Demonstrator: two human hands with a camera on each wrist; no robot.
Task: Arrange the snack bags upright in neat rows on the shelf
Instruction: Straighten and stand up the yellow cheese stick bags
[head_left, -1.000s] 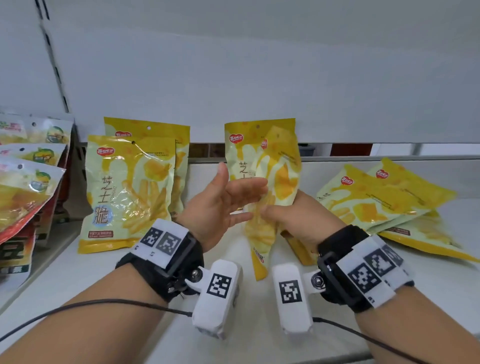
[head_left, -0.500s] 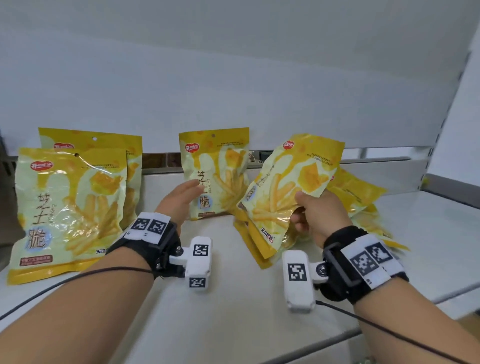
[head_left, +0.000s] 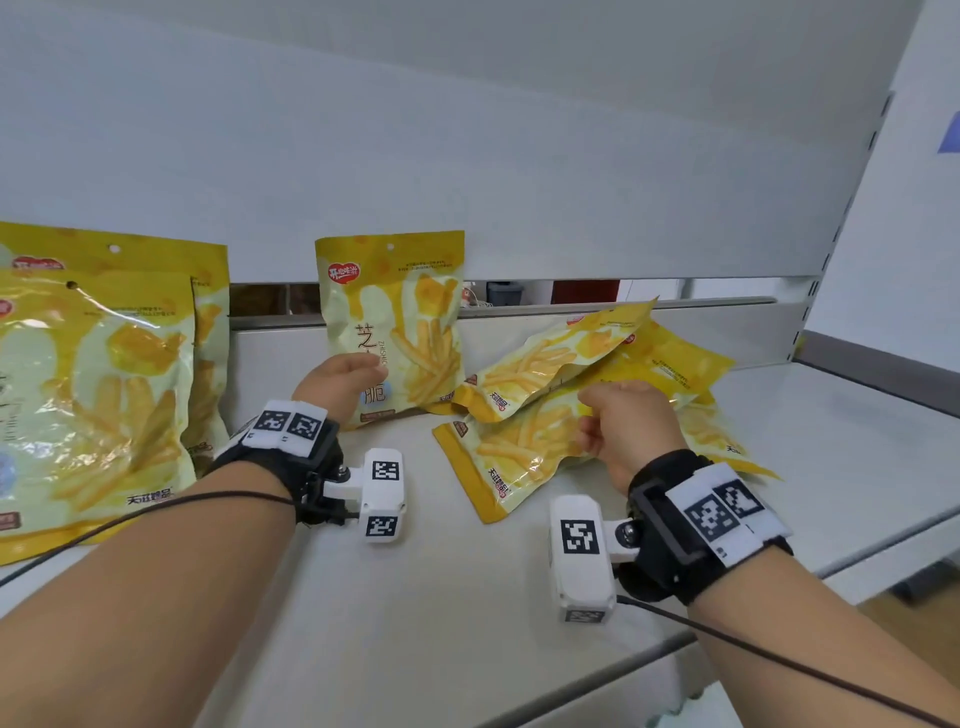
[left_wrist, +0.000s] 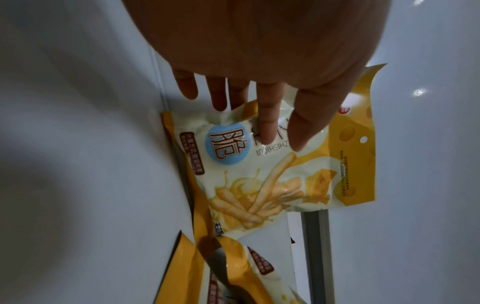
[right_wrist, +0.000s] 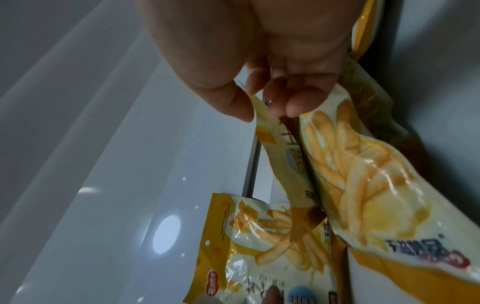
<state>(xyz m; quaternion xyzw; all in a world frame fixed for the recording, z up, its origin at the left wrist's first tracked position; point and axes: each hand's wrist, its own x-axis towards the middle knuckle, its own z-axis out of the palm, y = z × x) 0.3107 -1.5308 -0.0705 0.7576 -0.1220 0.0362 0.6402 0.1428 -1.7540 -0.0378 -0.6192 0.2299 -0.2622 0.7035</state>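
Note:
Yellow fries snack bags stand and lie on a white shelf (head_left: 415, 597). One bag (head_left: 395, 322) stands upright against the back rail. My left hand (head_left: 343, 376) touches its front with straight fingers (left_wrist: 267, 127). Two more upright bags (head_left: 104, 389) stand one behind the other at the far left. To the right, several bags lie in a loose pile (head_left: 675, 364). My right hand (head_left: 623, 421) pinches the edge of the top, tilted bag (head_left: 550, 358) between thumb and fingers (right_wrist: 233, 107), just above another flat bag (head_left: 509, 447).
A white back panel (head_left: 467, 156) overhangs the shelf, with a grey rail (head_left: 675, 304) below it. At the right, a slotted upright (head_left: 852, 197) ends the bay beside a neighbouring shelf (head_left: 883, 395). The shelf's front edge (head_left: 649, 654) runs under my forearms.
My right hand has lowered the bag it held up, down and right onto the pile. My left hand moved from mid-air to the upright bag's front. The view swung right.

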